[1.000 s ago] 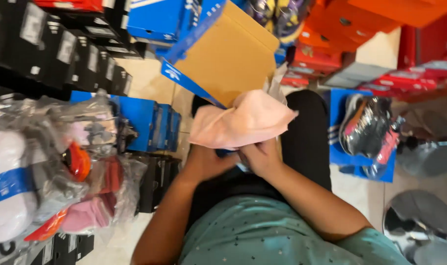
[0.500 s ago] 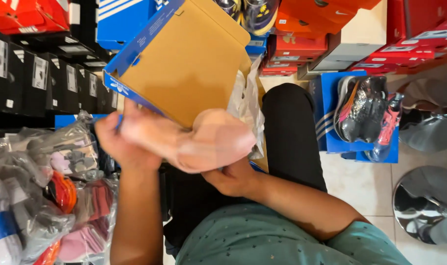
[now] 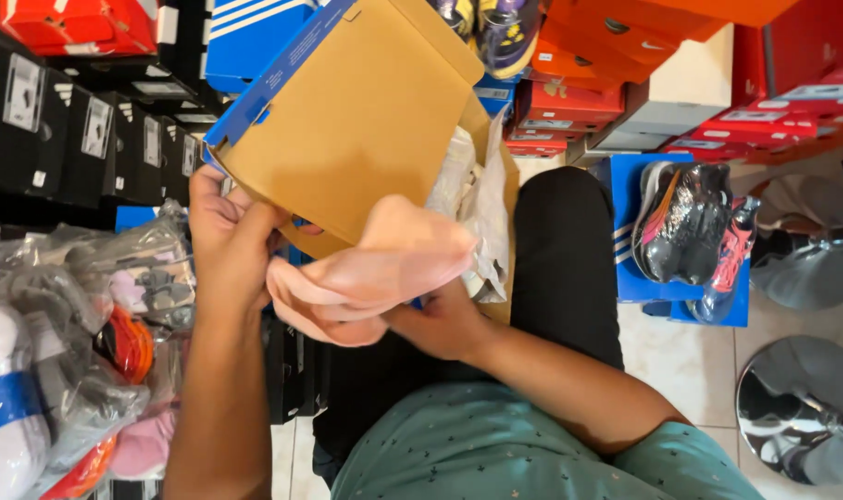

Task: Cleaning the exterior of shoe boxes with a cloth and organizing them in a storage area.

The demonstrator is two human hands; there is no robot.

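Head view, looking down past a green shirt [image 3: 495, 454]: the right hand [image 3: 440, 324] is closed on the lower edge of a pale pink cloth bag [image 3: 370, 278], its fingers tucked under the fabric, while the left hand [image 3: 229, 243] grips the bag's other end, thumb side pressed against the fold. The bag lies stretched between both hands in front of the person's lap, over black trousers [image 3: 565, 259]. Just behind it, touching its upper edge, an open shoebox [image 3: 347, 120] stands tilted, its brown cardboard lid raised and its outside blue; crumpled white tissue paper [image 3: 481, 204] sticks out of the box beside the bag. To the left lie shoes in clear plastic bags [image 3: 79, 343], with black boxes [image 3: 60, 130] stacked beyond. To the right a dark pair of running shoes [image 3: 685, 222] sits in an open blue box [image 3: 630, 278], and red and orange boxes [image 3: 616, 56] are piled at the top.
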